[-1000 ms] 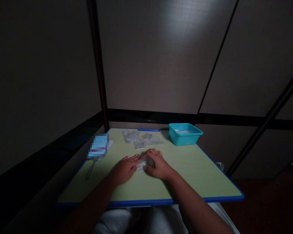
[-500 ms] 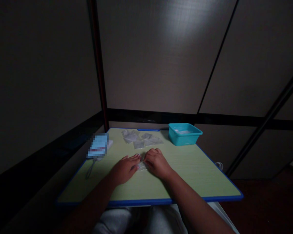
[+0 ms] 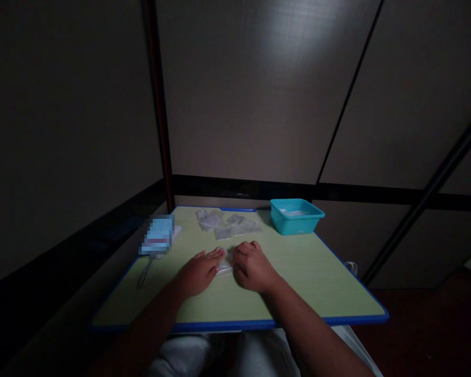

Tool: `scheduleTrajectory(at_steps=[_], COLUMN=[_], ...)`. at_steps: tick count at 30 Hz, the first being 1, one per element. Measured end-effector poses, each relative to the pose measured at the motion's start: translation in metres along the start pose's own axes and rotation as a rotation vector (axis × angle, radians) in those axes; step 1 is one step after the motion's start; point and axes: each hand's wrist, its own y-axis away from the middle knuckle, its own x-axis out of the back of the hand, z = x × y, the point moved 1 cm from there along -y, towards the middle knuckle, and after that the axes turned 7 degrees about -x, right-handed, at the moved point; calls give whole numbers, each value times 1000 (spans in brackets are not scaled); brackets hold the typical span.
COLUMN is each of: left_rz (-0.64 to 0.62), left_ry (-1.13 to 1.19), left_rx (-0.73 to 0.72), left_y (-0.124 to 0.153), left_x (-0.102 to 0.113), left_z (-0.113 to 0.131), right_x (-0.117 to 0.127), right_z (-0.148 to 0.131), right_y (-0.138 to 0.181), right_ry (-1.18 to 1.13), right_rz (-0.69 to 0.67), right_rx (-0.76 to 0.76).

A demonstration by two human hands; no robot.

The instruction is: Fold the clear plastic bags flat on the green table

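My left hand (image 3: pixel 198 271) lies flat on the green table (image 3: pixel 298 272), fingers stretched out, its fingertips on a small clear plastic packet (image 3: pixel 224 267). My right hand (image 3: pixel 252 266) rests beside it with fingers curled down onto the same packet, which shows only as a pale sliver between the two hands. Several more clear packets (image 3: pixel 227 225) lie spread out farther back on the table.
A teal plastic tub (image 3: pixel 296 215) stands at the back right corner. A blurred blue box (image 3: pixel 158 236) sits at the left edge with a thin tool (image 3: pixel 145 271) in front of it. Dark wall panels close in behind and to the left.
My right hand has drawn back slightly toward me and left, covering more of the packet. The left hand has barely moved.
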Motion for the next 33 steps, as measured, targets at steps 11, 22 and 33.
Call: scheduleTrajectory(at_steps=[11, 22, 33], left_rz=[20, -55, -32], left_ry=[-102, -107, -105], left_rx=[97, 114, 140], left_y=[7, 12, 10], left_x=[3, 8, 4], left_z=[1, 1, -3], right_x=[-9, -6, -25], right_z=[-18, -11, -41], right_y=[12, 24, -12], right_ry=[-117, -101, -99], right_rz=[-222, -213, -237], right_rx=[40, -129, -209])
